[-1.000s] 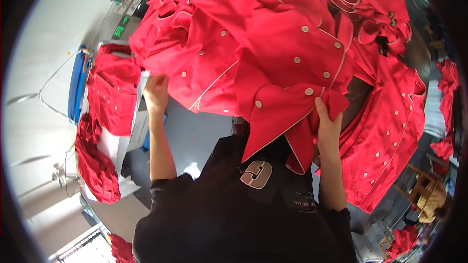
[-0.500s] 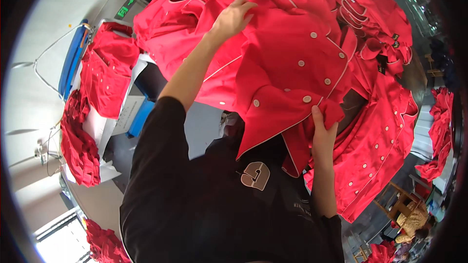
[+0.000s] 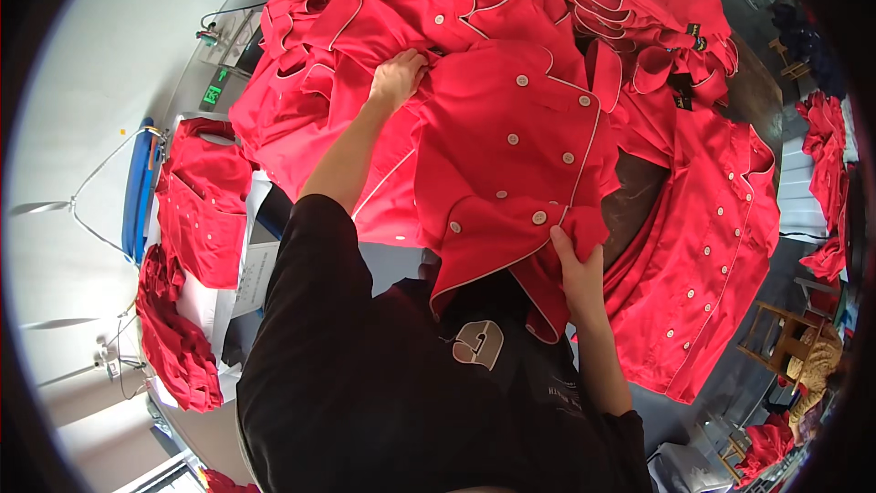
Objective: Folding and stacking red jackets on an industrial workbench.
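Note:
Spread in front of me is a red double-breasted jacket [image 3: 497, 146] with white buttons and pale piping along its edges. My left hand [image 3: 399, 80] is closed on the fabric at the jacket's upper left, fingertips partly hidden in the folds. Lower down, my right hand [image 3: 582, 276] pinches the garment near its bottom front corner, thumb on top and fingers underneath. The hem hangs off toward my body, with a fold turned under beside my right hand.
More red garments [image 3: 319, 119] are heaped behind and left of the jacket on a dark table [image 3: 639, 196]. Another buttoned red jacket [image 3: 703, 256] drapes over the right side. Folded red pieces [image 3: 205, 210] lie on a stand at left. A wooden chair [image 3: 776, 338] stands at lower right.
My left hand, its fingers loosely spread before, has closed on the cloth. The jacket's front has flattened out. My right hand keeps its hold, and the whole view has shifted a little.

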The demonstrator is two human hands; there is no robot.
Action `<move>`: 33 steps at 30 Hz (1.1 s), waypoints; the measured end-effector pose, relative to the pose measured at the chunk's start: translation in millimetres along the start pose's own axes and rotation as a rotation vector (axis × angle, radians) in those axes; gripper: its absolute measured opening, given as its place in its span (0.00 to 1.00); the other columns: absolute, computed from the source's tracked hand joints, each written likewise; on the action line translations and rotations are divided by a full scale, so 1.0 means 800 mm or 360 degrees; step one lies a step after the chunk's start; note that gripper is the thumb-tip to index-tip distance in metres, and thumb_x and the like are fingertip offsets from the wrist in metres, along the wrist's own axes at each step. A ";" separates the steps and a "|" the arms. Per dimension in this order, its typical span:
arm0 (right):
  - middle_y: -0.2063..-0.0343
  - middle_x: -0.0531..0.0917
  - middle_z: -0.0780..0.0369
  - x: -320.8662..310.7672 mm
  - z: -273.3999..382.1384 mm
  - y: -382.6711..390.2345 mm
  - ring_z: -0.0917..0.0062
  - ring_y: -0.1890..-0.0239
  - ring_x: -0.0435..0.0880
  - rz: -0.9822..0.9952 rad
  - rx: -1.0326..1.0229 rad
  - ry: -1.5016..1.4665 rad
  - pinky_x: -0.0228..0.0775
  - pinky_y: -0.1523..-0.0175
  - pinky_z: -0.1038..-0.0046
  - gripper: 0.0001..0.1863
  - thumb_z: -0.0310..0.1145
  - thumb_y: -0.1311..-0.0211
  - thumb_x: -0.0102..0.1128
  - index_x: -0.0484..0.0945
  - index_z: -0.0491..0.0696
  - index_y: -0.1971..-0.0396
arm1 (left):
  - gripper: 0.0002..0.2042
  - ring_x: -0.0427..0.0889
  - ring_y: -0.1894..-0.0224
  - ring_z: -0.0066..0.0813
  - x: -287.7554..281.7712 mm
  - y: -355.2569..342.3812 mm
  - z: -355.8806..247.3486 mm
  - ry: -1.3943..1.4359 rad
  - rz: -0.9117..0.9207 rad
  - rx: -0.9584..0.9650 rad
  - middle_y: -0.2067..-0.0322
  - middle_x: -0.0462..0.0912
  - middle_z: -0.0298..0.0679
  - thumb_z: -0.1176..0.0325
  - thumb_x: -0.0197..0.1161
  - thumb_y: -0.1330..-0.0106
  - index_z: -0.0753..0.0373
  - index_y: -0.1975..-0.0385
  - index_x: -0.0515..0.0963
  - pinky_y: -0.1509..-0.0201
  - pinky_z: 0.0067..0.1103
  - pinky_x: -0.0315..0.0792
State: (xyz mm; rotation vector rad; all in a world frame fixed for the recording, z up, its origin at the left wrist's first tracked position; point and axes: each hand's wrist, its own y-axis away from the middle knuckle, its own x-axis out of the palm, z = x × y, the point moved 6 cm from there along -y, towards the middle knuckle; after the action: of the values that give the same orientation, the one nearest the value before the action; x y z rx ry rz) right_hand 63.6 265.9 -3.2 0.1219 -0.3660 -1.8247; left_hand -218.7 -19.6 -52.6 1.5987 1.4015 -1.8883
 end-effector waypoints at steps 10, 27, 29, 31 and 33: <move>0.68 0.78 0.67 -0.003 -0.006 -0.008 0.84 0.63 0.74 -0.0018 -0.0048 0.0048 0.66 0.56 0.80 0.11 0.32 0.40 0.61 0.75 0.42 0.62 | 0.05 0.82 0.68 0.31 -0.082 0.038 0.004 0.0655 -0.0274 -0.0570 0.71 0.81 0.40 0.75 0.61 0.42 0.66 0.66 0.78 0.66 0.22 0.75; 0.48 0.74 0.60 -0.019 -0.063 0.032 0.78 0.47 0.73 0.0639 0.0049 0.0585 0.66 0.44 0.74 0.30 0.25 0.48 0.64 0.64 0.40 0.44 | 0.15 0.79 0.59 0.32 -0.221 0.200 -0.120 0.1049 -0.0022 -0.1408 0.66 0.79 0.44 0.70 0.56 0.39 0.68 0.54 0.73 0.51 0.23 0.70; 0.49 0.75 0.61 -0.015 -0.048 0.027 0.78 0.48 0.73 0.0546 0.0151 0.0443 0.66 0.44 0.74 0.28 0.25 0.47 0.63 0.65 0.40 0.45 | 0.23 0.77 0.53 0.34 -0.194 0.141 -0.239 0.1378 0.0683 -0.1073 0.55 0.75 0.45 0.67 0.66 0.46 0.68 0.51 0.69 0.50 0.25 0.71; 0.50 0.75 0.61 -0.004 -0.021 0.032 0.77 0.48 0.74 0.0439 0.0218 0.0288 0.66 0.44 0.74 0.27 0.25 0.46 0.63 0.66 0.40 0.45 | 0.28 0.75 0.52 0.41 -0.204 0.115 -0.307 0.1317 0.1016 -0.0658 0.51 0.72 0.47 0.67 0.69 0.53 0.68 0.51 0.67 0.52 0.29 0.72; 0.52 0.76 0.61 0.007 0.015 0.032 0.77 0.51 0.76 0.0340 -0.0044 -0.0068 0.68 0.46 0.76 0.23 0.26 0.44 0.62 0.69 0.40 0.47 | 0.27 0.77 0.53 0.41 -0.199 0.116 -0.321 0.1145 0.0992 -0.0562 0.51 0.72 0.48 0.68 0.67 0.52 0.66 0.50 0.67 0.53 0.28 0.72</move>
State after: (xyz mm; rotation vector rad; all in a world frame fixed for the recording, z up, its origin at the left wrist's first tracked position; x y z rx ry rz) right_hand 82.1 256.9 16.4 0.0231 -0.3692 -1.6225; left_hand 54.0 87.6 66.6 2.2646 1.1483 -0.6956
